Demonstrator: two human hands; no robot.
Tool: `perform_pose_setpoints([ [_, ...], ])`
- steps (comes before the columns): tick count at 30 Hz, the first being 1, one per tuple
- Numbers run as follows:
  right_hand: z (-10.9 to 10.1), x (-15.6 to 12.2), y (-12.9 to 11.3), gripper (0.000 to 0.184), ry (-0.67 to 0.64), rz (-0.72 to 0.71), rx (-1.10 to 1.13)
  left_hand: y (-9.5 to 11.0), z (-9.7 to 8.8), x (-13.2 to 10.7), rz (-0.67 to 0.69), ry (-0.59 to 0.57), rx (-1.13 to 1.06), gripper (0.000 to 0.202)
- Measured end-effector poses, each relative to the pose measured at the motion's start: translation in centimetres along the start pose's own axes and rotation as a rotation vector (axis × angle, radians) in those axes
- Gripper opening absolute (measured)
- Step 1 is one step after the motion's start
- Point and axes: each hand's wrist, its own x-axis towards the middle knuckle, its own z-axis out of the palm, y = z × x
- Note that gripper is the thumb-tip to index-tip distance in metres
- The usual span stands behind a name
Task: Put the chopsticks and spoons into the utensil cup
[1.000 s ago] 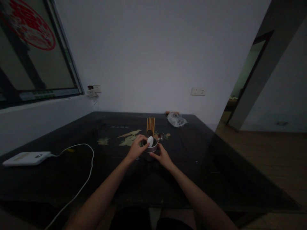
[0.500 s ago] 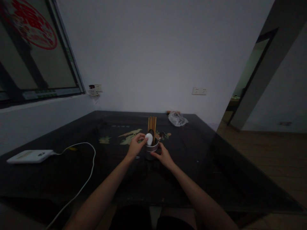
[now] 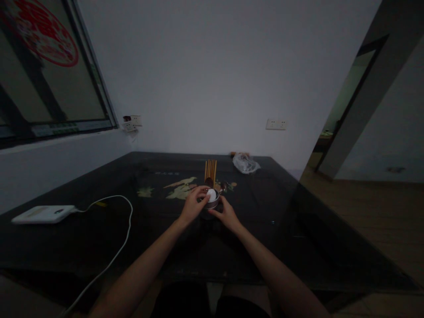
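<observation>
A small round metal holder (image 3: 213, 204) stands on the dark table (image 3: 99, 247), with wooden chopsticks (image 3: 210, 169) and dark spoon ends sticking up from it. My left hand (image 3: 193, 206) pinches a white spoon (image 3: 211, 194) whose bowl sits at the holder's rim. My right hand (image 3: 225, 213) curls against the holder's right side and steadies it.
A white power bank (image 3: 42, 213) with a white cable (image 3: 124, 229) lies at the table's left. A clear plastic bag (image 3: 245, 163) sits at the far edge by the wall. A window is at left, a doorway and wooden floor at right.
The white spoon in my left hand has moved right and down, from beside the holder's left rim to over its opening. My right hand has stayed on the holder.
</observation>
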Motion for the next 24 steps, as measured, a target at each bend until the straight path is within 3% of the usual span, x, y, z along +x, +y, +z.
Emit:
perform_pose_setpoints([
  [6,0.1,0.0,0.3,0.055,0.009,-0.003,-0.014,0.7,-0.5,0.1,0.055,-0.088,0.139,0.03],
  [15,0.0,0.0,0.6,0.058,-0.004,-0.005,0.003,0.5,-1.3,0.3,0.231,0.003,0.407,0.022],
  [19,0.0,0.1,0.5,0.059,0.004,0.001,-0.02,0.3,-1.7,0.3,0.229,0.043,0.513,0.022],
  [24,0.0,0.0,0.2,0.056,0.0,-0.024,-0.034,-0.5,-1.9,0.7,0.174,0.068,0.427,0.022],
])
